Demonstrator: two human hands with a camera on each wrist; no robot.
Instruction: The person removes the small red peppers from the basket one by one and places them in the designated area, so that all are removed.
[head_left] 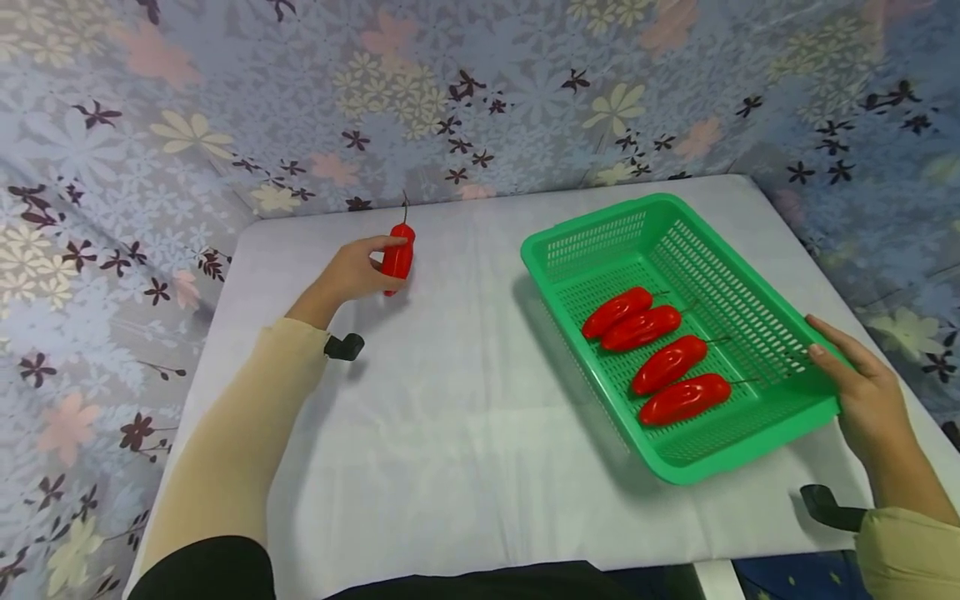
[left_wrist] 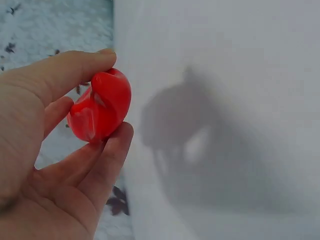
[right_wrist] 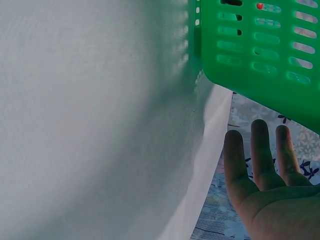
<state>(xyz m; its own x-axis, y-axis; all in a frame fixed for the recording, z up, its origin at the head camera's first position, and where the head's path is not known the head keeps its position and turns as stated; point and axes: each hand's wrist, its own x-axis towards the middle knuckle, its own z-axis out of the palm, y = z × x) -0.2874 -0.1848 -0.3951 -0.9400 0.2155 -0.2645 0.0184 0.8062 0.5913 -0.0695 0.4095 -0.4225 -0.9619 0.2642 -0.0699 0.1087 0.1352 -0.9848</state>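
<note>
A shiny red pepper [head_left: 397,258] with a thin stem stands nearly upright near the far left of the table, between the fingers and thumb of my left hand [head_left: 363,271]. The left wrist view shows the creased lower end of this pepper [left_wrist: 102,107], pinched, with its shadow on the cloth beside it. At the right, my right hand [head_left: 862,387] holds the right corner of a green plastic basket [head_left: 592,379] by its rim. Three fingers [right_wrist: 260,155] of that hand extend straight below the basket in the right wrist view. Several red peppers [head_left: 671,364] lie side by side inside the basket.
A white cloth [head_left: 465,417] covers the table, which meets a floral-patterned backdrop [head_left: 480,100] at the far edge. Similar floral fabric borders the left and right sides. The person's dark clothing is at the near edge.
</note>
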